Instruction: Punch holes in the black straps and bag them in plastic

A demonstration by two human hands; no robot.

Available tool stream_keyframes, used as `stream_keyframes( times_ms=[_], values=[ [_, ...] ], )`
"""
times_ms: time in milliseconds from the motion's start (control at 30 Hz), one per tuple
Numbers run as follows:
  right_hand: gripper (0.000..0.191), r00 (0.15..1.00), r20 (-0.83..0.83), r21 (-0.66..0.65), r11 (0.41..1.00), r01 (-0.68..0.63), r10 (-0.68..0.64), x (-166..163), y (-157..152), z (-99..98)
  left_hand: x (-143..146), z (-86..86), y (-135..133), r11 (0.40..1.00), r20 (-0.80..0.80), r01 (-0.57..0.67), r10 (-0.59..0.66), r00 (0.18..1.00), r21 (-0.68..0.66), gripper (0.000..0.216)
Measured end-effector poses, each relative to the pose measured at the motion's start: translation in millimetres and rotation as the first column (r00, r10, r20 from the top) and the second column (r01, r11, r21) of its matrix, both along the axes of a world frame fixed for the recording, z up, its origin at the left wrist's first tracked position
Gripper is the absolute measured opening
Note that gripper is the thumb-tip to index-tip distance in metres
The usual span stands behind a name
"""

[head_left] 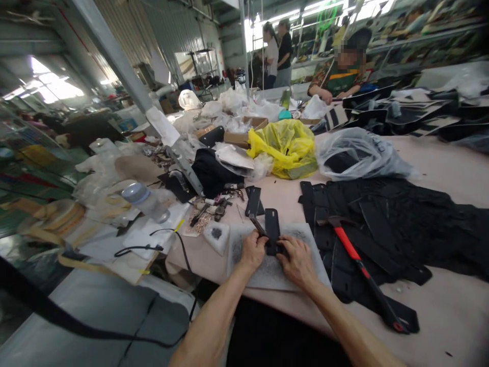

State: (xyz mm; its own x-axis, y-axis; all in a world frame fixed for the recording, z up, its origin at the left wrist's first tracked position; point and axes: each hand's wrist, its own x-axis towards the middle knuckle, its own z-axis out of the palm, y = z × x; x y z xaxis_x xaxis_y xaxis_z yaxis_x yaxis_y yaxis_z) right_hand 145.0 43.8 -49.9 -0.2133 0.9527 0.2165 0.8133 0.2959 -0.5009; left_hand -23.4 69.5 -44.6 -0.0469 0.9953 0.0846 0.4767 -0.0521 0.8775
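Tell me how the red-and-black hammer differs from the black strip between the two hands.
The hammer has bright red on its handle; the black strip is dark all over. The hammer is clearly longer than the strip. The hammer lies untouched across the black pieces, while the strip is over the pale board, with the left hand and right hand at its near end. Both have black on them.

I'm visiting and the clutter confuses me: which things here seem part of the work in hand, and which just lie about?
Likely in the work:
black piece between left hand and right hand
grey board beneath
black pile alongside
hammer, probably

Likely just lying about:
yellow bag
plastic bottle
cardboard box
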Motion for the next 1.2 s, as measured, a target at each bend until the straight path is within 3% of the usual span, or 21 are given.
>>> stream_keyframes(
  times_ms=[300,500,633,767,867,967,1067,1200],
  values=[
    [0.012,0.995,-0.065,0.026,0.997,0.076,-0.074,-11,-1,-1.6,3,-3.3,-1,1.0,-0.03,0.001,-0.002,1.0,-0.01,0.013],
    [0.011,0.968,-0.245,0.021,0.998,0.06,-0.053,-2,0,-5.8,2,-4.6,-1,1.0,0.001,-0.01,0.01,1.0,-0.001,0.011],
    [0.013,0.947,-0.293,0.017,0.989,0.144,-0.133,6,3,-6.5,1,-1.5,-1,0.999,0.026,-0.04,0.04,0.999,-0.021,0.01],
    [0.034,0.965,-0.109,-0.001,0.97,0.242,-0.24,4,26,3.3,1,0.8,0,0.998,0.042,-0.066,0.067,0.997,-0.02,0.009],
    [0.049,0.968,0.02,-0.114,0.961,0.251,-0.25,-6,55,11.5,1,1.0,0,0.998,0.061,-0.059,0.059,0.996,-0.006,0.01],
    [0.057,0.965,-0.006,-0.219,0.942,0.254,-0.262,-22,81,13.0,0,-0.9,-2,0.998,0.095,-0.068,0.066,0.993,0.016,0.011],
    [0.047,0.953,-0.086,-0.224,0.938,0.266,-0.291,-34,94,12.1,-1,-4.3,-5,0.987,0.1,-0.155,0.15,0.984,0.049,0.013],
    [0.042,0.936,-0.191,-0.207,0.944,0.256,-0.296,-11,104,23.4,-2,-6.3,-5,0.971,0.101,-0.237,0.233,0.967,0.02,0.013]
  ],
)
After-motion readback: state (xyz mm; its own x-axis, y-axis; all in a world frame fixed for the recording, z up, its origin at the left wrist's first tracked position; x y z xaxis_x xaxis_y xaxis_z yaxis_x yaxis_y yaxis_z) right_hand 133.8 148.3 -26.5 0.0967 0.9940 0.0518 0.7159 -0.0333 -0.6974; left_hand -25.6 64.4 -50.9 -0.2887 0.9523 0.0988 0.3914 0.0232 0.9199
